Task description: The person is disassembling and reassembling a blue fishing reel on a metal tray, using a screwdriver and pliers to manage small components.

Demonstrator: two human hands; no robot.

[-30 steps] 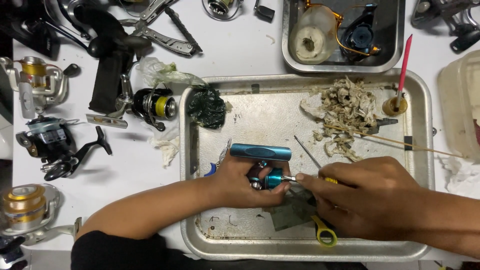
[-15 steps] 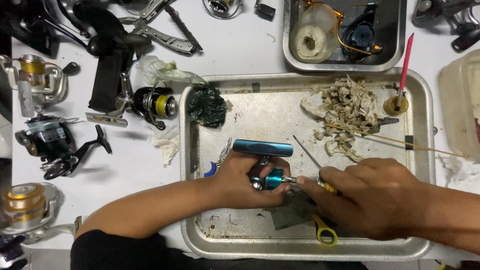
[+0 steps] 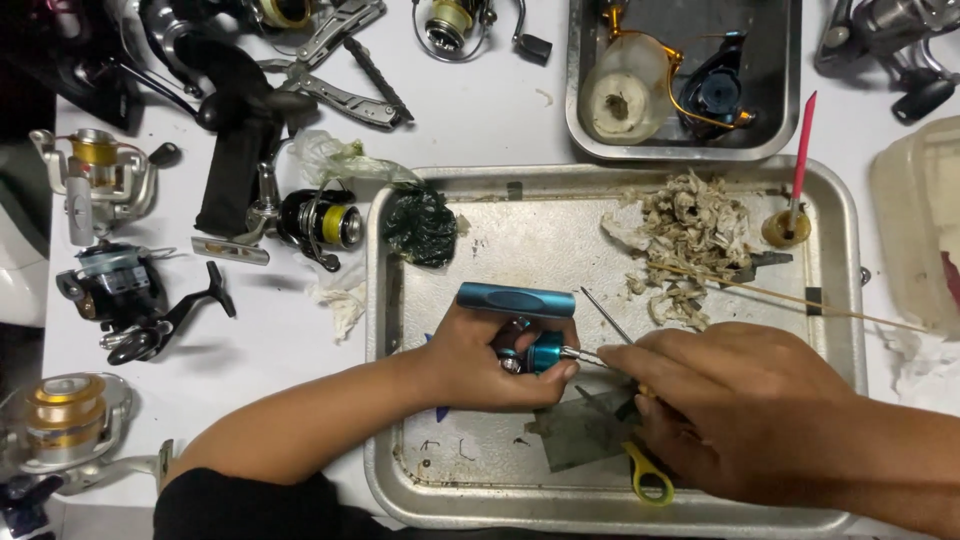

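blue metal reel part (image 3: 530, 335), with a long teal handle on top and a rounder blue piece below, sits inside the big steel tray (image 3: 850, 300), near its middle and close to the front. left hand (image 3: 480, 360) is closed around it, fingers curled under the handle and thumb pressed on the round blue piece. right hand (image 3: 740, 410) is closed on a thin metal tool (image 3: 585, 355) whose tip touches the blue part just beside the left thumb; the tool's handle is hidden under the fingers. yellow-handled tool (image 3: 650, 480) pokes out below the right hand, and a dark grey cloth (image 3: 580, 430) lies on the tray floor under both hands. 1 loose thin needle (image 3: 605, 315) lies just above the right hand.

further back in the tray sit a pile of dirty shredded paper (image 3: 685, 235), a long wooden stick (image 3: 800, 300), a dark green wad (image 3: 420, 225) at the left rim, and a small brass cup (image 3: 785, 228) holding a red brush handle (image 3: 803, 150). 1 smaller tray (image 3: 590, 120) behind it holds a pale spool (image 3: 620, 95) and a black and gold reel frame (image 3: 715, 90).

on the white table to the left lie several fishing reels: a black and yellow one (image 3: 320, 220), a dark one (image 3: 125, 295), a silver and gold one (image 3: 95, 175) and a gold-spooled one (image 3: 65, 415). folding pliers (image 3: 335, 70) lie at the top.
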